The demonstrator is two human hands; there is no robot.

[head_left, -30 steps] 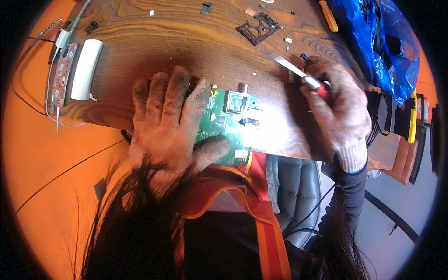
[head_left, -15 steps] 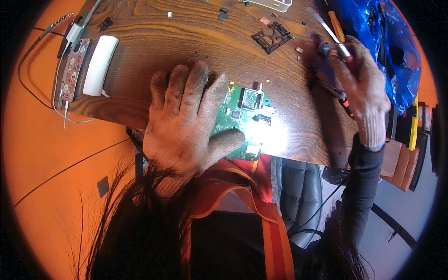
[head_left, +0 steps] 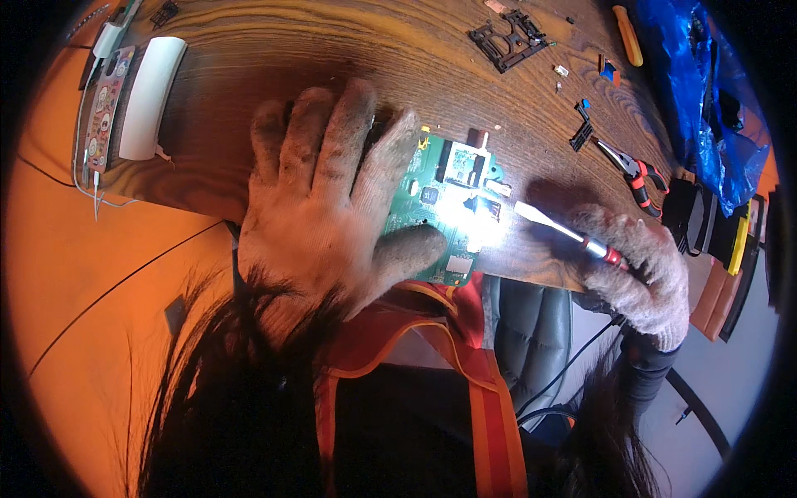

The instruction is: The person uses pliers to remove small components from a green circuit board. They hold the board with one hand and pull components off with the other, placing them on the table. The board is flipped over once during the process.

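Observation:
A green circuit board (head_left: 407, 214) lies at the table's near edge, a bright light glaring over its right part. My left hand (head_left: 320, 195), in a soiled light work glove, rests flat beside it and partly over its left side, fingers spread and thumb lying across the board. In my right hand (head_left: 635, 270), also gloved, is a flat-blade screwdriver (head_left: 581, 238) with a red handle. Its tip points left toward the board's right edge, apparently a little apart from it. The fingers wrap the handle, whose end is hidden.
Red-handled pliers (head_left: 635, 173) and a black plastic piece (head_left: 583, 129) lie at the right. Farther back are a black plastic frame (head_left: 508, 41), an orange handle (head_left: 628, 37) and a blue plastic bag (head_left: 693, 100). A white curved piece (head_left: 154, 98) and a stickered phone (head_left: 108, 108) lie left.
My right hand has come from the far right side down toward me, bringing the screwdriver's tip near the board. The pliers now show fully. My left hand keeps its place on the board.

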